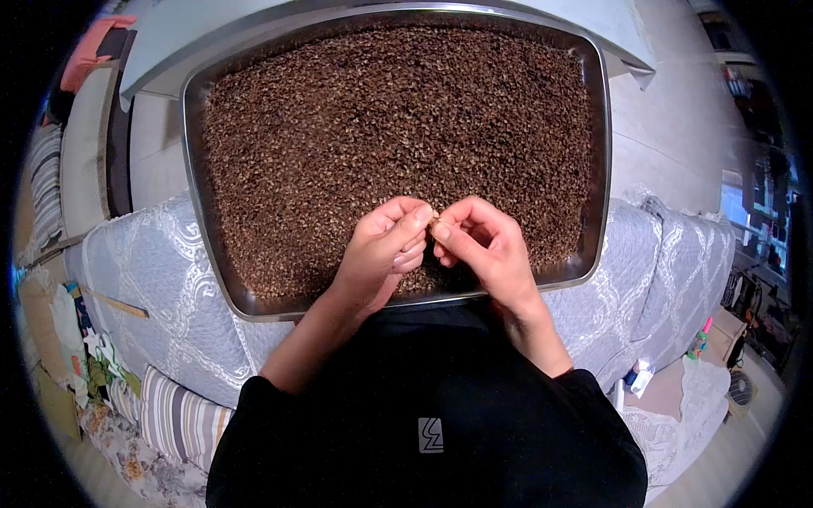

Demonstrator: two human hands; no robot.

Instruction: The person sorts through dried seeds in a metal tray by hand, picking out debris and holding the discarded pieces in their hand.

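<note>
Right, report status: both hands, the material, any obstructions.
Left hand and right hand meeting, fingertips pinching a tiny piece. Brown bits spread across metal tray. Nothing visible blocking either hand.

Soft, fairly bright light falls across the rectangular, dark metal tray (194,161), drawing thin glints along its metal rim (607,161). The flat, pale-white surface (161,55) beyond the tray looks bright; the black cloth shirt (381,372) on its near side swallows detail. Wide-lens distortion bows the tray's edges, and well right of it dim, dark-toned clutter (754,127) blurs.
</note>
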